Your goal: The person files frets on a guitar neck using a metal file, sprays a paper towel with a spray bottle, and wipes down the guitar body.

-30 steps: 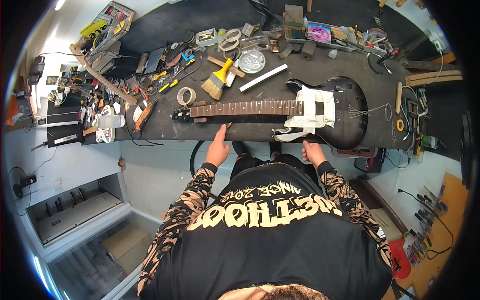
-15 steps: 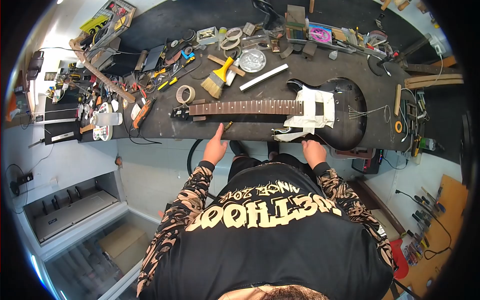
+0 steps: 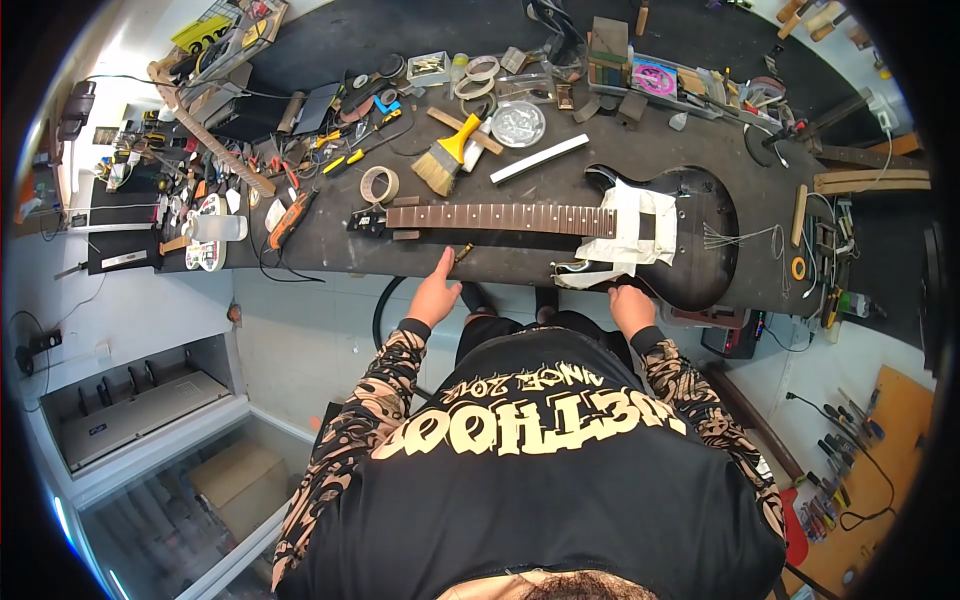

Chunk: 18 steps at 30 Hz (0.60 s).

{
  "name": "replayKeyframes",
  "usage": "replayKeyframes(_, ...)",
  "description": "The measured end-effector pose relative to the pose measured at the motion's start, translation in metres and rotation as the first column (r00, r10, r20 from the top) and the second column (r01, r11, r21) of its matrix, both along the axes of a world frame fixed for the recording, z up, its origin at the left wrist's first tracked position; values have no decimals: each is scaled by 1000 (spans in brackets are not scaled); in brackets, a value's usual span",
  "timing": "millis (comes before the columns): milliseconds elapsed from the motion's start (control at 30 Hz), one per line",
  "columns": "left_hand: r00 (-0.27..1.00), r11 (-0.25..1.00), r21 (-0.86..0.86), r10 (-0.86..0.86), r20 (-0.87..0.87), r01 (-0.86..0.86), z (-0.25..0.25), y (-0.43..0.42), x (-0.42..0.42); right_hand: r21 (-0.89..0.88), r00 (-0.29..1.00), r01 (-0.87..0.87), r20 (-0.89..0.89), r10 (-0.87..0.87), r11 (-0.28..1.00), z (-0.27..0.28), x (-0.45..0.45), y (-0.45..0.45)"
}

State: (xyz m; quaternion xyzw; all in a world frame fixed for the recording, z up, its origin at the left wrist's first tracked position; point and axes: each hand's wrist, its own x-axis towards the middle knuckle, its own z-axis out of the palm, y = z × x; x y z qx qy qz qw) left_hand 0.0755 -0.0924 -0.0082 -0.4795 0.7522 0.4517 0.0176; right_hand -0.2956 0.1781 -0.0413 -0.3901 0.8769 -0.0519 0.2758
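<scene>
An electric guitar with a dark body [image 3: 705, 210] lies face up on the bench, its fretted neck [image 3: 500, 219] pointing left. Pale masking tape [image 3: 655, 228] covers part of its top around the pickup area. My left hand [image 3: 434, 296] is at the bench's front edge below the neck, one digit stretched out and nothing visible in it. Just beyond its tip lies a small brass-coloured piece [image 3: 464, 252]. My right hand [image 3: 631, 309] is closed at the bench edge, close to the guitar's lower horn; whatever its curled fingers hold, if anything, is hidden.
Behind the neck lie a yellow-handled brush [image 3: 447, 160], a tape roll [image 3: 378, 185], a white bar [image 3: 540, 159] and a round clear dish [image 3: 518, 124]. Hand tools crowd the left side, with an orange tool [image 3: 291, 219]. Loose strings [image 3: 745, 238] trail off the guitar's right end.
The view has shifted slightly, so the bench and guitar appear a little farther right. Both hands hold nearly the same place and pose at the bench edge.
</scene>
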Motion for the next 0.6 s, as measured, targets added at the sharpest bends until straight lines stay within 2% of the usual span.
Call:
replayKeyframes(333,1000,1000,13,-3,17,3,6,-9,3,36,999,3,37,-4,999,4,-1,-3)
replayKeyframes(467,999,999,-38,-34,31,35,-4,-8,8,5,1000,-21,4,21,1000,-7,-2,0)
replayKeyframes(600,999,999,-41,-22,24,23,-8,-3,8,60,992,3,127,-10,998,-5,-8,-3)
